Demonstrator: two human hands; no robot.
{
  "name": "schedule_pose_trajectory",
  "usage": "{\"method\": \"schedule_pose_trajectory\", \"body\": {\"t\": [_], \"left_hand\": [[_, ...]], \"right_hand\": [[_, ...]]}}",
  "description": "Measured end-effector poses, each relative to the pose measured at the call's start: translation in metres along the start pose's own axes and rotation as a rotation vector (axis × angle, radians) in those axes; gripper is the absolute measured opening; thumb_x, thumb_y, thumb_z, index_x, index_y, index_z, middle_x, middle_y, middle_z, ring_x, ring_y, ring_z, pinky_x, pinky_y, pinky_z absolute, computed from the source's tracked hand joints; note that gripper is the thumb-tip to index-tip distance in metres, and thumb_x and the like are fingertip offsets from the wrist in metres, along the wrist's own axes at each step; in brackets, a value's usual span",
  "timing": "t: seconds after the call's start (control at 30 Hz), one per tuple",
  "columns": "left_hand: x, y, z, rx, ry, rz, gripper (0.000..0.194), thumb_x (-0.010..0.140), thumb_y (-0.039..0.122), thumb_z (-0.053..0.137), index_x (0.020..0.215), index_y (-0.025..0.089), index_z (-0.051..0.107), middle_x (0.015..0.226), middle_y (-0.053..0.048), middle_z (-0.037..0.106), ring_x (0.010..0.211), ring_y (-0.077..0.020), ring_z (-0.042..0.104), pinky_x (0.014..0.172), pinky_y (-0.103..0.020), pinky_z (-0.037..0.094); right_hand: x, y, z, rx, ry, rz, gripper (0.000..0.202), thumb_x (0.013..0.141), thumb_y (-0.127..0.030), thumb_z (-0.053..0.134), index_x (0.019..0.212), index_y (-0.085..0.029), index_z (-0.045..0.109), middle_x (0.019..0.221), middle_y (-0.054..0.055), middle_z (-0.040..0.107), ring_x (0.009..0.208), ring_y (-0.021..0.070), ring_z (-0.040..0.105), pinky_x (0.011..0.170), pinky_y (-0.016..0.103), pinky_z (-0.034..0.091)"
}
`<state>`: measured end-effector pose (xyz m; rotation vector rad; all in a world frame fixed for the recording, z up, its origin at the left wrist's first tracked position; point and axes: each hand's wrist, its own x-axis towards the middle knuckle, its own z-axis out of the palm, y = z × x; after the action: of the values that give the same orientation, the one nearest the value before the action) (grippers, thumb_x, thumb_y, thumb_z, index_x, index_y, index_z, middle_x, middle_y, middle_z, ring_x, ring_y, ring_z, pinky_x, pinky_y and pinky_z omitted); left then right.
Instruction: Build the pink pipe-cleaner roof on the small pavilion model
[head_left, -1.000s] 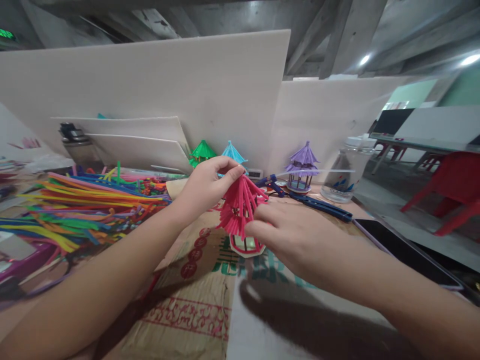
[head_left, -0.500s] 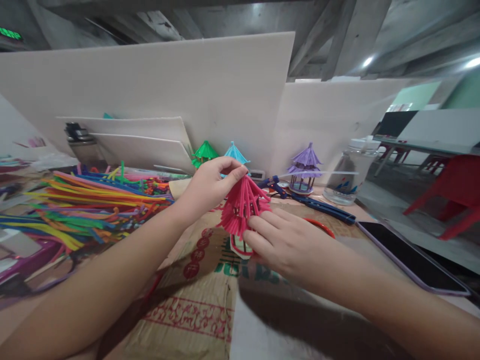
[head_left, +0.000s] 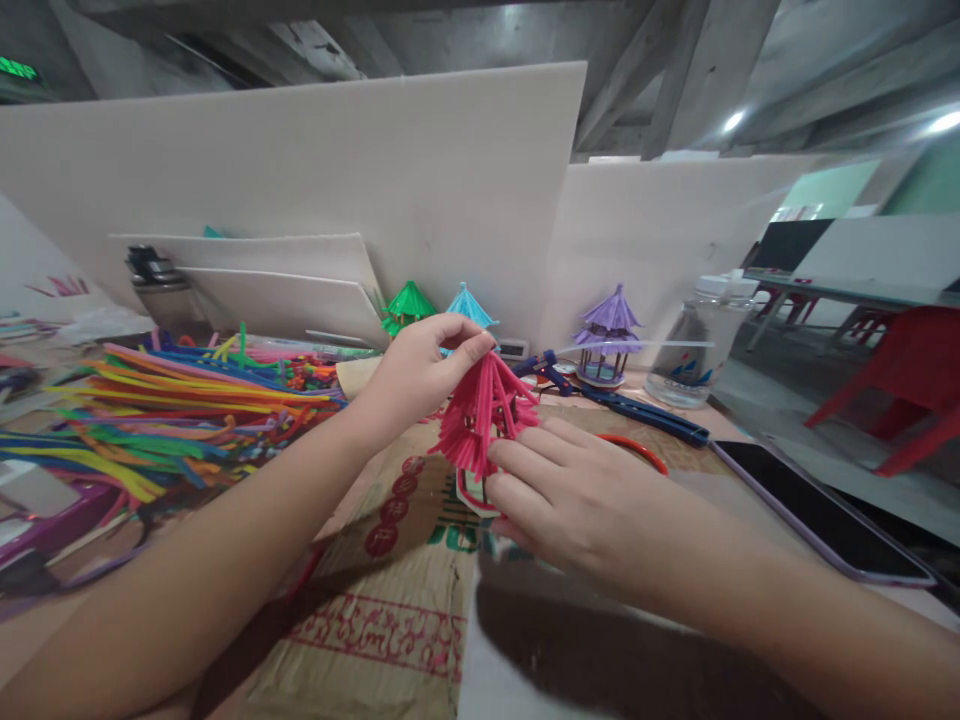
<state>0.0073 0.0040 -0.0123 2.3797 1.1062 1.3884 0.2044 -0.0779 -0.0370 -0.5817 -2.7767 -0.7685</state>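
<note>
Right hand (head_left: 577, 500) nearest, fingers (head_left: 525, 455) loosely spread, resting against lower side of pink pavilion model (head_left: 480, 420); grasp not discernible. Left hand (head_left: 416, 375) at 10 o'clock of it, fingertips pinched shut on roof peak. Pipe cleaners (head_left: 165, 400) at 9 o'clock. Purple pavilion (head_left: 609, 335) farther, 2 o'clock.

The red pavilion (head_left: 484, 420) stood upright at the tabletop's centre, fringed pipe-cleaner roof flaring over a pale base.
</note>
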Motion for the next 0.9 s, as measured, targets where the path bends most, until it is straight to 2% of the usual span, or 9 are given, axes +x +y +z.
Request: {"method": "schedule_pose_trajectory", "body": {"t": [0.17,0.27,0.33,0.47,0.53,0.73,0.9], "left_hand": [[0.000,0.001,-0.001,0.000,-0.001,0.007,0.031,0.095,0.040,0.052,0.083,0.016,0.068,0.083,-0.003,0.071,0.079,-0.0173,0.063,0.073,-0.026,0.045],[-0.001,0.001,-0.001,0.008,-0.004,0.008,0.032,0.096,0.040,0.052,0.083,0.016,0.067,0.083,-0.003,0.071,0.080,-0.0177,0.063,0.074,-0.027,0.046],[-0.001,0.001,-0.001,0.015,-0.009,0.012,0.032,0.096,0.041,0.051,0.083,0.016,0.067,0.084,-0.004,0.071,0.081,-0.0180,0.063,0.075,-0.027,0.046],[-0.001,0.002,-0.001,0.017,-0.016,0.015,0.032,0.096,0.041,0.051,0.083,0.016,0.067,0.084,-0.003,0.071,0.081,-0.0182,0.063,0.076,-0.027,0.046],[-0.001,0.002,-0.001,0.006,-0.019,0.017,0.031,0.096,0.040,0.052,0.083,0.016,0.067,0.083,-0.003,0.071,0.080,-0.0177,0.063,0.076,-0.027,0.045],[-0.002,0.004,-0.001,-0.010,-0.014,0.021,0.029,0.096,0.037,0.053,0.083,0.016,0.067,0.081,-0.003,0.070,0.078,-0.0168,0.062,0.074,-0.026,0.044],[-0.002,0.004,-0.001,0.012,-0.016,0.024,0.028,0.096,0.037,0.053,0.084,0.016,0.068,0.084,-0.002,0.071,0.079,-0.0168,0.062,0.078,-0.027,0.046]], "right_hand": [[0.001,0.002,0.007,0.025,-0.012,0.008,0.009,0.098,-0.021,0.054,0.095,-0.017,0.061,0.097,0.007,0.063,0.090,0.0233,0.055,0.085,0.040,0.043],[0.001,0.005,0.009,0.109,0.013,0.017,0.019,0.096,-0.035,0.061,0.096,-0.016,0.062,0.099,0.008,0.064,0.094,0.0240,0.055,0.086,0.041,0.043],[0.001,0.009,0.007,0.188,0.067,0.026,0.025,0.097,-0.040,0.058,0.095,-0.016,0.064,0.097,0.009,0.065,0.092,0.0227,0.055,0.084,0.039,0.044],[0.001,0.020,0.005,0.178,0.270,0.091,0.026,0.101,-0.019,0.045,0.093,-0.015,0.070,0.087,0.009,0.064,0.081,0.0195,0.052,0.074,0.034,0.042],[0.001,0.025,0.006,0.123,0.313,0.132,0.026,0.100,-0.015,0.046,0.095,-0.014,0.072,0.082,0.008,0.063,0.078,0.0197,0.050,0.070,0.033,0.040],[0.002,0.030,0.016,0.050,0.332,0.134,0.029,0.101,-0.017,0.047,0.112,-0.010,0.072,0.084,0.009,0.065,0.077,0.0207,0.049,0.069,0.034,0.040],[0.001,0.031,0.021,0.027,0.294,0.157,0.028,0.100,-0.014,0.048,0.116,-0.010,0.071,0.089,0.010,0.066,0.081,0.0218,0.051,0.073,0.035,0.040]]}}
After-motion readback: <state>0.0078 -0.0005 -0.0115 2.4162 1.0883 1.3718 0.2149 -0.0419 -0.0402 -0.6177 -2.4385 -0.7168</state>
